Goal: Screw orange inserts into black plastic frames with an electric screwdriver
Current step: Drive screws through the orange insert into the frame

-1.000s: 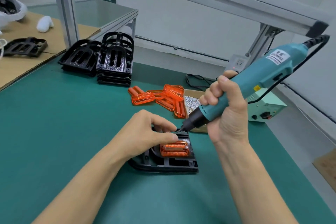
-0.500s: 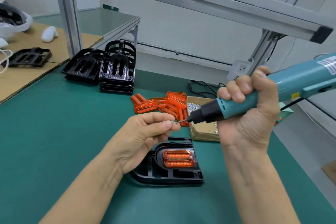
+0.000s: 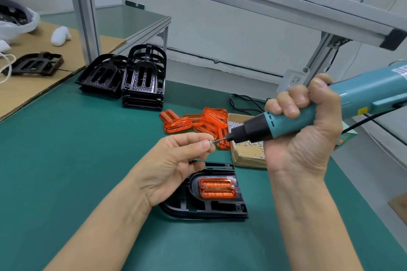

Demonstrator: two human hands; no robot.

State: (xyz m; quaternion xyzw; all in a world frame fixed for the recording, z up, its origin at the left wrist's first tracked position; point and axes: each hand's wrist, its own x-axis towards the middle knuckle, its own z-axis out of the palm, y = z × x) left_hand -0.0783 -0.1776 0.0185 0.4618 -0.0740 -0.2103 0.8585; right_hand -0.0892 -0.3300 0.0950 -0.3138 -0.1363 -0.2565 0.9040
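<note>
Left grip point(image 3: 176, 160): pinching screw point(image 3: 210, 142) at bit tip, likely to seat it.
Right grip point(image 3: 308, 130): clenched round screwdriver point(image 3: 330, 108), levelled toward screw.
Frame point(image 3: 204, 207): flat on worktop point(image 3: 77, 160), insert point(image 3: 217, 187) seated, awaiting fastening.

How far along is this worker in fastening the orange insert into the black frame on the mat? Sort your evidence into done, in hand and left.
Done: an orange insert sits seated in the black frame, with one screw head visible at its right end.
In hand: the left hand pinches a small screw at the bit of the electric screwdriver, gripped by the right hand.
Left: driving that screw; loose inserts and stacked frames wait.
</note>
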